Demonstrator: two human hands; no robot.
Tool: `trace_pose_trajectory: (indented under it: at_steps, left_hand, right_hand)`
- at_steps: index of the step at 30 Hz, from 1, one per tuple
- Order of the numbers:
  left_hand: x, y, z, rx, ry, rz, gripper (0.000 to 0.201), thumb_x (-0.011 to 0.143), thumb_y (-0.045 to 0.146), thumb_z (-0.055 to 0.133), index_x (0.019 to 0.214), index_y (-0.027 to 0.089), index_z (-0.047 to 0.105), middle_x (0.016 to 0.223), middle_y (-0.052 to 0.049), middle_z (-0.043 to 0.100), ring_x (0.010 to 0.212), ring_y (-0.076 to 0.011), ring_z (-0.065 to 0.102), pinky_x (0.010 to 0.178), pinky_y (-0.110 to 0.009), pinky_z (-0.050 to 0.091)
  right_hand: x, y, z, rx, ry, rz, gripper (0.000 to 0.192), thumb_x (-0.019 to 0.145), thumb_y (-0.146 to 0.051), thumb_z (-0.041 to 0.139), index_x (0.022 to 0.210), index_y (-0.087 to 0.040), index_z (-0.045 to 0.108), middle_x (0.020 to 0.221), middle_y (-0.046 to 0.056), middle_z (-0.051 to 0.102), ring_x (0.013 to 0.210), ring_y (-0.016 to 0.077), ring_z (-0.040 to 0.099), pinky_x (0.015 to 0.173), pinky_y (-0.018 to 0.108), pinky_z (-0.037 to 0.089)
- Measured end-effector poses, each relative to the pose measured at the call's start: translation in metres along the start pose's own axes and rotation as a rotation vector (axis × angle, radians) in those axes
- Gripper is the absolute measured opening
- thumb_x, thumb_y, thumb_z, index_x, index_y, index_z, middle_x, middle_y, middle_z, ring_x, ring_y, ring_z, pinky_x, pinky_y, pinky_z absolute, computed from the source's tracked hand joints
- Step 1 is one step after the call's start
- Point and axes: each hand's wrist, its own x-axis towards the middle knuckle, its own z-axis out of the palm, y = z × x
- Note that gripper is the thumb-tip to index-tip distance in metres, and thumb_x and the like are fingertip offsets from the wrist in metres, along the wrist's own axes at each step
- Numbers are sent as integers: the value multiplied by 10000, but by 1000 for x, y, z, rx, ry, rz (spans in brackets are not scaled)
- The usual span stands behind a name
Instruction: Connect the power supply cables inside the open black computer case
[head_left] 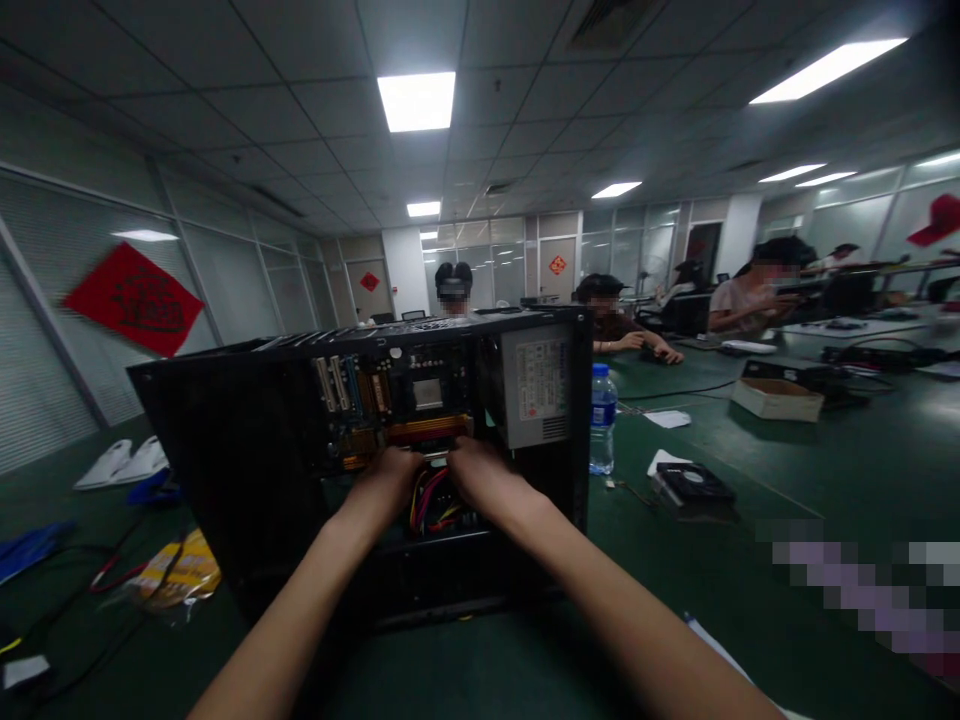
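Observation:
An open black computer case (pixel 360 565) stands on the green table in front of me, its inside facing me. Both of my hands reach in, below the red and yellow memory slots (pixel 427 430) of the motherboard. My left hand (pixel 394 478) and my right hand (pixel 480 472) have their fingers closed at opposite ends of a thin, light-edged strip (pixel 436 457) that looks like a RAM stick. Fingertips are dark and partly hidden. Coloured cables (pixel 429 500) hang between and below the hands. A silver power supply (pixel 534 390) sits at the upper right of the case.
Right of the case stand a water bottle (pixel 602 420), a black drive-like box (pixel 694 487) and an open carton (pixel 778 392). A yellow packet (pixel 180 568) and loose cables lie to the left. Other people sit at the table farther back.

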Motion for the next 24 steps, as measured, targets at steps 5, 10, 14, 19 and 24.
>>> trace_pose_trajectory:
  at_steps: [5, 10, 14, 19, 24]
  left_hand:
    - [9, -6, 5, 78, 47, 18, 228, 847, 145, 524, 894, 171, 745, 908, -131, 759, 872, -252, 717, 705, -301, 492]
    - [10, -10, 10, 35, 134, 39, 186, 847, 195, 564, 870, 165, 746, 865, -120, 761, 830, -252, 717, 681, -300, 481]
    - [10, -12, 13, 39, 144, 17, 175, 841, 192, 583, 866, 139, 749, 856, -130, 759, 823, -262, 717, 675, -303, 477]
    - [9, -10, 10, -6, 151, -30, 163, 815, 175, 630, 916, 135, 752, 899, -121, 767, 861, -251, 715, 722, -297, 486]
    - [6, -11, 9, -67, 151, -57, 173, 813, 213, 639, 912, 131, 754, 883, -106, 771, 854, -238, 714, 711, -278, 482]
  right_hand:
    - [1, 2, 4, 14, -4, 23, 311, 907, -77, 453, 1093, -88, 702, 1081, 171, 655, 960, 261, 670, 770, 299, 510]
    - [-1, 3, 2, 46, 14, 19, 281, 918, -110, 481, 1082, -85, 708, 1088, 172, 658, 977, 266, 667, 784, 303, 507]
    - [-2, 3, 2, 61, 8, 10, 272, 904, -105, 505, 1089, -76, 703, 1091, 179, 662, 978, 268, 668, 775, 303, 507]
    - [-1, 4, 5, 48, 29, 1, 269, 891, -106, 509, 1065, -74, 710, 1077, 180, 669, 948, 277, 677, 739, 305, 509]
    - [2, 6, 10, 69, 30, 20, 271, 883, -101, 519, 1080, -68, 703, 1089, 184, 671, 964, 270, 677, 759, 292, 505]
